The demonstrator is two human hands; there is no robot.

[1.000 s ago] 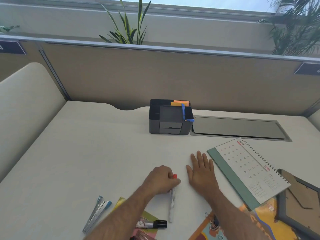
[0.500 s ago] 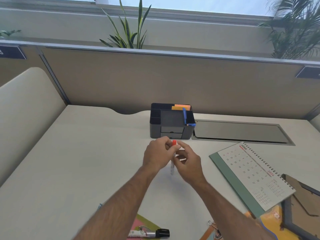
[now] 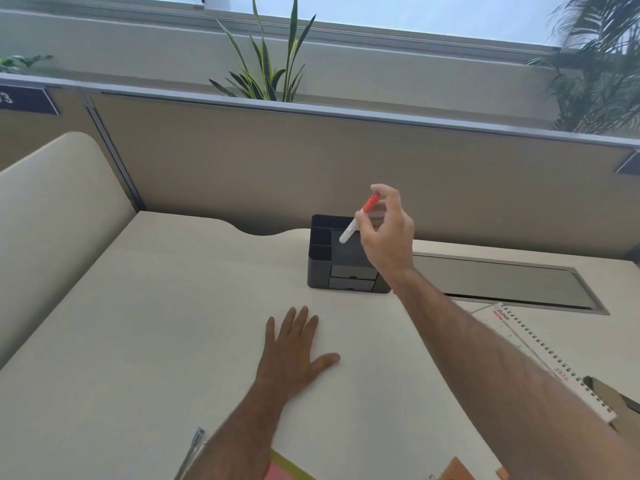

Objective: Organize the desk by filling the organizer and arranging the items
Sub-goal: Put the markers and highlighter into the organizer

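One pen (image 3: pixel 358 218) is up in the air, pinched by the right hand (image 3: pixel 386 237) between thumb and curled fingers near its red cap, which points up and to the right. The white barrel slants down and to the left, so the lower end hangs over the black organizer (image 3: pixel 343 261) at the far edge of the desk (image 3: pixel 156 323).

The relation that matters is this one — the pen's long axis is tilted, not upright, and its lower tip sits above the wide middle compartment, with the narrow slots along the organizer's left side just beyond it. The hand is on the right of the pen and above the organizer's right half (hiding whatever stands there), so the right hand is plainly the nearer one. The likely next step is a short drop into a compartment; which one cannot be told, and the tilt would probably need to steepen for a narrow slot.

The left hand (image 3: pixel 294 348) lies flat on the desk, fingers straight and spread, holding nothing, well short of the organizer.

Toward the right edge lies a spiral calendar (image 3: pixel 540 355); at the near edge some coloured paper (image 3: pixel 284 471) and a metallic pen-like thing (image 3: pixel 194 445) peek in.
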